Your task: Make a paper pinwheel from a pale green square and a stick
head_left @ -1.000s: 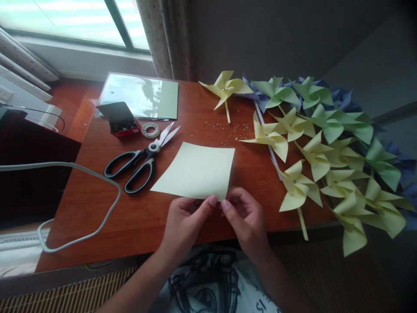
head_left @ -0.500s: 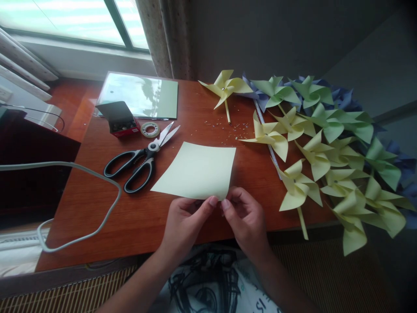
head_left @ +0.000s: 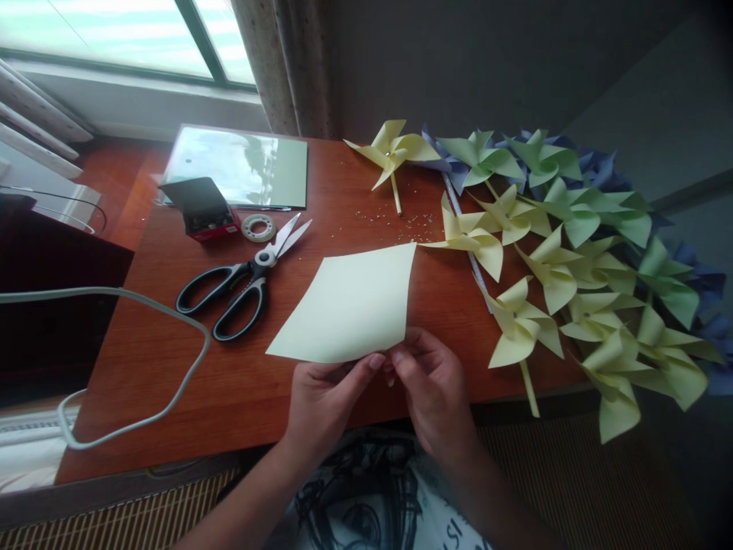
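A pale yellow sheet of paper (head_left: 347,305) is held up above the table, slightly bowed. My left hand (head_left: 329,401) grips its near edge, thumb on top and fingers curled beneath. At the near right corner my right hand (head_left: 429,382) pinches the same sheet, its thumb close to the left one. Parts of the fingers are hidden under the paper and behind the thumbs. To the left of the sheet lie black-handled scissors (head_left: 243,283) with their blades apart. Finished yellow paper pinwheels (head_left: 521,325) lie to the right of my hands.
On the wooden table (head_left: 229,405) are an open small red box (head_left: 211,225), a tape roll (head_left: 258,228) and a clear folder (head_left: 229,164). Green pinwheels (head_left: 573,210) and blue ones pile up at right. A pale cable (head_left: 188,374) loops over the left side. Tiny scraps lie mid-table.
The sheet's far right corner has risen and the paper tilts and bows a little more. Both hands stay on its near edge. The whole view has shifted slightly.
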Motion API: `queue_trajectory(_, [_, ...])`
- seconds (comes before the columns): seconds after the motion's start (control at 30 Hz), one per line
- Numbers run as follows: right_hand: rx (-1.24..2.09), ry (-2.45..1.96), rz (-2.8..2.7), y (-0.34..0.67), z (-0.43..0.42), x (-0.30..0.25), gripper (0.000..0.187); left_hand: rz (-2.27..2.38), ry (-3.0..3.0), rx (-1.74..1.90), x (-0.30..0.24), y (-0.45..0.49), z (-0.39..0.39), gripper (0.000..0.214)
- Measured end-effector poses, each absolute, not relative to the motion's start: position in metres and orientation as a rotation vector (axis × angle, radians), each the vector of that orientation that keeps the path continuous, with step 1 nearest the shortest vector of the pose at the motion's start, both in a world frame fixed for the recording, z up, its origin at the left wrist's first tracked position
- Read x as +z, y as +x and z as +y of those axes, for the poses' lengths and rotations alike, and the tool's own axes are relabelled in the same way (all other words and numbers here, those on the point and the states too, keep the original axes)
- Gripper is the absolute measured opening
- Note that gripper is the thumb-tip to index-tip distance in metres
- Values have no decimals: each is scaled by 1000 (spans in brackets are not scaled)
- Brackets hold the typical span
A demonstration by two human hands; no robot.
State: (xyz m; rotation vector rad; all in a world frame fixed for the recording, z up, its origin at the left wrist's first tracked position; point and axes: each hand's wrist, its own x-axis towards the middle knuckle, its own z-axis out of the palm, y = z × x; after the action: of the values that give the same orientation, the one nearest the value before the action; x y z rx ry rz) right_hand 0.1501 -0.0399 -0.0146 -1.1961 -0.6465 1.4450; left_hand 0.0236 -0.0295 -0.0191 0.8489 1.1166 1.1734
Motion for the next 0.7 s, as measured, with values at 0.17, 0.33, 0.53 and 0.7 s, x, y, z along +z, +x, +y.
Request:
queue_trajectory(0.17, [1566,-1134,-507,151,-39,-7,11,1168,862,1245,-19,26,-30,13])
queue_trajectory(0.33, [1552,-1130,-617,155,-40,-14,9,1192,776,1185,-25,22,-32,4])
queue_trajectory(0.53, [1413,-1186,-809,158,-44,-19,7,1100,612,1117,-23,21,-31,10])
queue_trajectory(0.7, [1394,-1193,-844,156,-43,-17,7,1108,611,1112,-22,22,-30,13])
